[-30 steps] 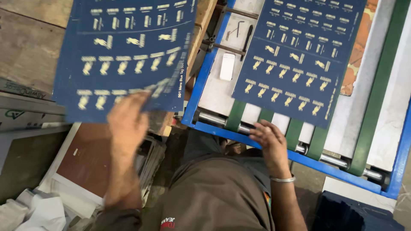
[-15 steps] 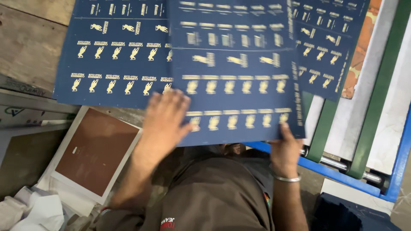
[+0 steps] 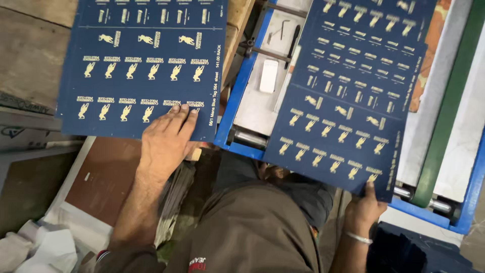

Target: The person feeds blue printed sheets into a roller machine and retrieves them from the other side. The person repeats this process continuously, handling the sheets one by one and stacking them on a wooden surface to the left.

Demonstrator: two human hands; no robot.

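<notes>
My left hand (image 3: 166, 141) lies flat, fingers spread, on the lower right corner of a dark blue printed sheet (image 3: 141, 60) with rows of small gold figures; that sheet rests on a wooden table at the left. My right hand (image 3: 366, 207) pinches the bottom edge of a second dark blue sheet (image 3: 348, 91) of the same kind, which lies tilted over the blue-framed conveyor machine (image 3: 237, 96). A silver bangle sits on my right wrist.
The machine has green belts (image 3: 444, 121), metal rollers (image 3: 250, 137) and a white block with hex keys on its grey bed. A brown board (image 3: 101, 177) and crumpled white paper (image 3: 40, 247) lie low at the left. My brown-trousered lap fills the bottom centre.
Half a second ago both hands held one sheet in the middle. That sheet now lies on the left stack under my left hand. My right hand has taken hold of another sheet on the machine.
</notes>
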